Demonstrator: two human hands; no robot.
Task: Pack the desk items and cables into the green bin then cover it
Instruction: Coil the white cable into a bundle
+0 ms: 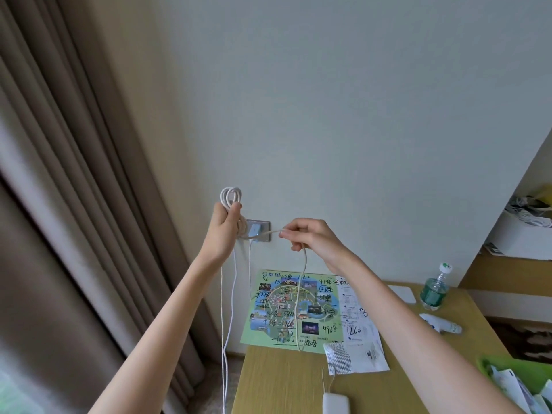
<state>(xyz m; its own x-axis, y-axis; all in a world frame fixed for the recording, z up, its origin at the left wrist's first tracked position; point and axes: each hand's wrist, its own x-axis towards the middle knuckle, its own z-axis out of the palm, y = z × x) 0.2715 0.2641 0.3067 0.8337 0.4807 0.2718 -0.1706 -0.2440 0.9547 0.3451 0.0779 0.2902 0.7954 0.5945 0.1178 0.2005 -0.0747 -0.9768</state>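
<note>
At the lower right edge I see a corner of the green bin (490, 363) sitting on the table (280, 383); folded papers (507, 383) lie inside it, and the rest of it is cut off by the frame. On the shelf to the right stands one white box (519, 239) with a tangle of stuff on top that I cannot make out. On the table I count one colourful map (291, 309) covered in handwriting, a few white slips of paper (358, 339) overlapping its right edge, one water bottle (434, 289) with a white cap, and one flat white charger (335, 403) at the bottom edge. Both hands are raised in front of the wall socket (264, 231), well above the table. The left hand (224, 228) grips the white cable (231, 196) wound into a small coil, its fingers (236, 208) curled round the middle so the loops stick out above them. From the coil one strand runs across to the right hand (312, 240), whose thumb and forefinger (286, 233) pinch it; past that pinch the strand drops through the hand and hangs down to the map. At least two more white strands (224, 339) hang beside the table's left edge.
</note>
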